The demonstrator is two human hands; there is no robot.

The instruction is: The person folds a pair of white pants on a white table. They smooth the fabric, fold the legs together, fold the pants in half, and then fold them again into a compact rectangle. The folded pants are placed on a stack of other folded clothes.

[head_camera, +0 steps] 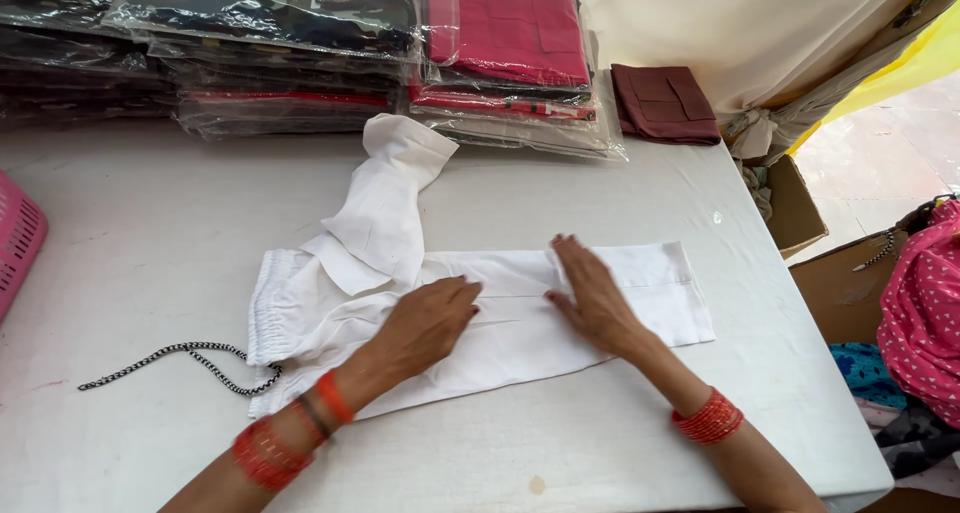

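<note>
While both hands lie flat with fingers spread, gripping nothing, the left hand and right hand press side by side on the white trousers spread across the surface. One trouser leg trails beyond the hands toward the stacks of bagged clothes. A black-and-white drawstring lies left of the trousers' waistband.

Bright, even daylight; sharp, soft shadows.

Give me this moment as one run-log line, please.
left hand flat on white trousers | right hand flat on them | drawstring loose on table
</note>
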